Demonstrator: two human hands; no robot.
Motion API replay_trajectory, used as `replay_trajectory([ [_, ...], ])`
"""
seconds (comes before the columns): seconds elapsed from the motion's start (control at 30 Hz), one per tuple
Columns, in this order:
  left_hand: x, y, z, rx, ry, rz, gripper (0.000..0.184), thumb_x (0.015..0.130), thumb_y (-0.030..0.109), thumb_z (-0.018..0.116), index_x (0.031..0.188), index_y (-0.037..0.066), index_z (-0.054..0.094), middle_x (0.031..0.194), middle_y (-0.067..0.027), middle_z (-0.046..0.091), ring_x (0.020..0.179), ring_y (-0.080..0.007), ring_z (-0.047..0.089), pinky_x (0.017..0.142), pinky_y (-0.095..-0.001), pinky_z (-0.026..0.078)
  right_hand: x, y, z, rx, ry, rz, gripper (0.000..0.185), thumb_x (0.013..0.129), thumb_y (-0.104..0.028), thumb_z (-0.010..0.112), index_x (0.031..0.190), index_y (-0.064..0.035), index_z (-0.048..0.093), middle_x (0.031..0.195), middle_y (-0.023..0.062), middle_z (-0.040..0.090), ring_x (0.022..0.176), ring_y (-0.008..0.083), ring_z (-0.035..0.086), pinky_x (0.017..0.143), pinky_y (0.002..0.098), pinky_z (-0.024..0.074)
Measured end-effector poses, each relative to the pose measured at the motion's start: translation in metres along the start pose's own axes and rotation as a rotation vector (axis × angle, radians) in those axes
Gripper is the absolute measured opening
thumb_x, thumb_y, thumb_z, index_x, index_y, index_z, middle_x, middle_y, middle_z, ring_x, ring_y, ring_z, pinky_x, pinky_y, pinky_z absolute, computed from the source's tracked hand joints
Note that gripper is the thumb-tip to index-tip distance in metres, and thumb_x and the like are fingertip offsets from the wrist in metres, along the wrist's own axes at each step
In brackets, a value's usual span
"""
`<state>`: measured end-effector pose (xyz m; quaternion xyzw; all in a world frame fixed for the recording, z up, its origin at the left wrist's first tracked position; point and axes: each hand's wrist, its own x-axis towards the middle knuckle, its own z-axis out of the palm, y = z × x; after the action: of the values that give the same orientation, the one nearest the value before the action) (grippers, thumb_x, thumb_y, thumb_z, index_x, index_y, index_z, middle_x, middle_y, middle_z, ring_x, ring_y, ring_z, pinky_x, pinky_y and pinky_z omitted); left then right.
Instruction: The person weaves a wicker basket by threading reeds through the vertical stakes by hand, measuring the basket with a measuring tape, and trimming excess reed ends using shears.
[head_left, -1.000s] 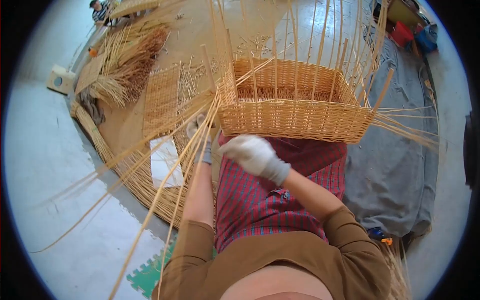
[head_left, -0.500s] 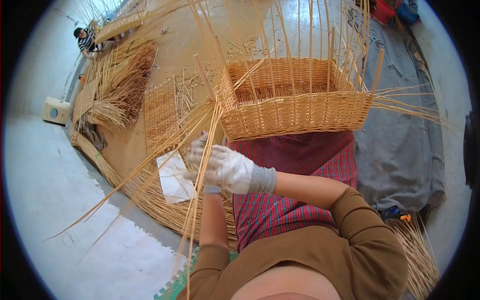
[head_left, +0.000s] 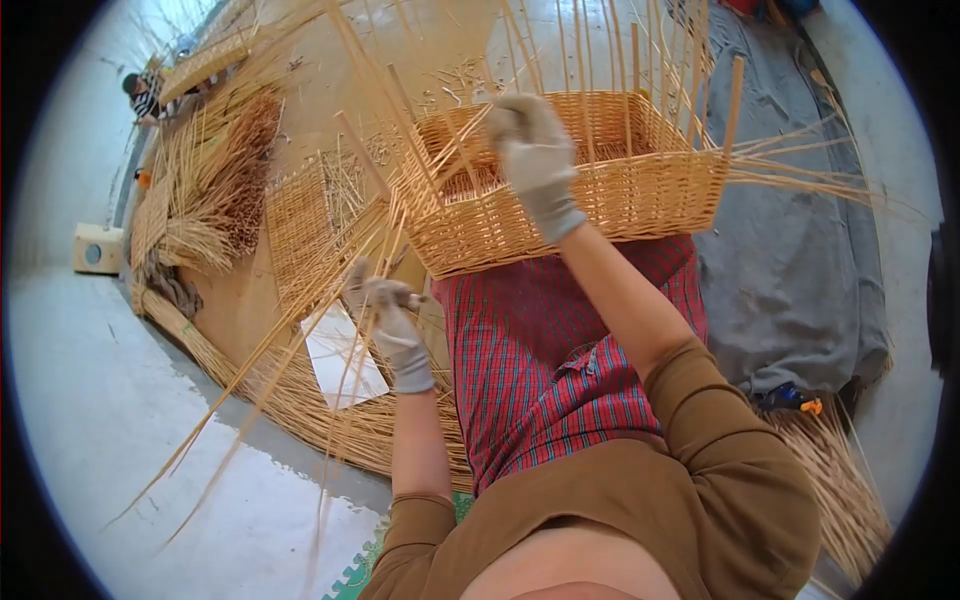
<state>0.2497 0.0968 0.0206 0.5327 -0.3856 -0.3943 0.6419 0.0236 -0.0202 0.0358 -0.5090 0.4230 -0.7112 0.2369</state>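
A woven wicker basket (head_left: 570, 215) with tall upright stakes rests on a lap covered by red plaid cloth (head_left: 560, 350). My gloved right hand (head_left: 535, 165) is raised over the basket's front rim, its fingers curled in among the uprights. Whatever those fingers hold is blurred and hidden. Below the basket's left corner, my gloved left hand (head_left: 392, 315) is closed around loose wicker strands (head_left: 260, 375) that fan out from that corner toward the lower left. The left fingertips are slightly smeared by motion.
A flat woven panel (head_left: 297, 235) and a white sheet (head_left: 342, 355) lie to the left, near bundles of cane (head_left: 220, 190). Grey cloth (head_left: 790, 260) spreads along the right, with a dark tool with an orange tip (head_left: 790, 398) on it. Another person (head_left: 145, 95) works at far left.
My right hand has left the strands by the left hand and risen up and right over the basket. The left hand stays low by the strands. The view has shifted slightly.
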Motion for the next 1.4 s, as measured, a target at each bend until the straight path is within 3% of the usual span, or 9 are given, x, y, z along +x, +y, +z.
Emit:
replay_trajectory([
  [0.2,0.004,0.006,0.072,0.830,-0.422,0.331,0.071,0.083,0.010,0.074,0.145,0.023,0.043,0.136,-0.0134,0.051,0.101,-0.0248,0.065,0.069,-0.0346,0.056,-0.044,0.008,-0.046,0.289,0.224,0.652,0.010,0.099,-0.010,0.058,0.107,-0.0046,0.062,0.093,0.0058,0.069,0.084,0.0136,0.067,0.073,0.0278,0.0576],
  [0.33,0.023,-0.028,0.083,1.252,-0.475,0.242,0.092,0.082,0.021,0.073,0.154,0.043,0.020,0.155,-0.0128,0.030,0.079,-0.0322,0.069,0.065,-0.0420,0.056,0.022,-0.010,0.001,-0.298,-0.158,-0.092,0.024,0.095,-0.007,0.060,0.119,-0.0078,0.060,0.113,0.0159,0.067,0.103,0.0231,0.066,0.086,0.0327,0.0554],
  [0.43,0.031,-0.035,0.089,1.268,-0.436,0.220,0.089,0.083,0.017,0.068,0.154,0.044,0.020,0.151,-0.0103,0.034,0.077,-0.0313,0.068,0.067,-0.0421,0.056,0.078,-0.006,0.072,-1.035,-0.447,-0.396,0.068,0.089,-0.001,0.060,0.150,-0.0182,0.035,0.119,0.0236,0.064,0.116,0.0328,0.061,0.093,0.0404,0.0513],
  [0.53,0.027,-0.036,0.084,1.262,-0.448,0.199,0.087,0.081,0.013,0.066,0.152,0.043,0.027,0.149,-0.0105,0.037,0.078,-0.0305,0.068,0.069,-0.0418,0.056,0.084,-0.013,0.055,-0.564,-0.209,-0.075,0.081,0.091,0.000,0.054,0.157,-0.0226,0.013,0.112,0.0224,0.067,0.108,0.0302,0.064,0.090,0.0395,0.0520],
  [0.77,0.028,-0.033,0.109,0.689,-0.257,-0.140,0.063,0.085,0.019,0.069,0.143,0.031,0.048,0.147,-0.0124,0.042,0.092,-0.0302,0.067,0.077,-0.0388,0.055,-0.024,0.010,-0.097,-0.066,-0.073,0.265,0.028,0.099,-0.002,0.052,0.127,-0.0050,0.051,0.082,0.0001,0.058,0.076,0.0095,0.052,0.072,0.0262,0.0472],
  [0.87,0.014,0.001,0.133,1.063,-0.561,0.712,0.080,0.078,0.020,0.077,0.148,0.030,0.040,0.140,-0.0137,0.047,0.096,-0.0303,0.066,0.085,-0.0433,0.054,0.008,-0.005,-0.080,-0.371,-0.186,0.082,0.020,0.095,0.000,0.058,0.113,-0.0057,0.064,0.116,0.0125,0.062,0.101,0.0201,0.062,0.088,0.0318,0.0522],
  [0.97,0.005,-0.018,0.158,1.135,-0.617,0.327,0.089,0.076,0.016,0.078,0.150,0.038,0.035,0.133,-0.0137,0.049,0.095,-0.0323,0.065,0.082,-0.0429,0.054,0.067,-0.009,-0.043,-0.646,-0.416,-0.330,0.052,0.091,0.003,0.058,0.137,-0.0209,0.055,0.139,0.0222,0.051,0.117,0.0269,0.060,0.096,0.0374,0.0526],
  [1.27,0.011,-0.021,0.164,1.032,-0.357,0.967,0.052,0.081,0.006,0.069,0.131,0.019,0.062,0.114,-0.0137,0.063,0.090,-0.0321,0.066,0.080,-0.0385,0.054,0.006,0.004,-0.134,0.085,0.005,0.136,0.019,0.103,-0.007,0.043,0.121,-0.0055,0.051,0.099,0.0145,0.068,0.078,0.0171,0.067,0.076,0.0343,0.0577],
  [1.4,0.044,-0.027,0.215,0.654,-0.453,0.353,0.031,0.089,0.010,0.067,0.120,0.009,0.068,0.102,-0.0144,0.068,0.083,-0.0271,0.066,0.080,-0.0340,0.053,-0.006,-0.010,-0.143,0.216,-0.009,0.464,0.016,0.104,-0.014,0.043,0.108,-0.0033,0.054,0.094,0.0120,0.067,0.079,0.0207,0.065,0.079,0.0362,0.0549],
])
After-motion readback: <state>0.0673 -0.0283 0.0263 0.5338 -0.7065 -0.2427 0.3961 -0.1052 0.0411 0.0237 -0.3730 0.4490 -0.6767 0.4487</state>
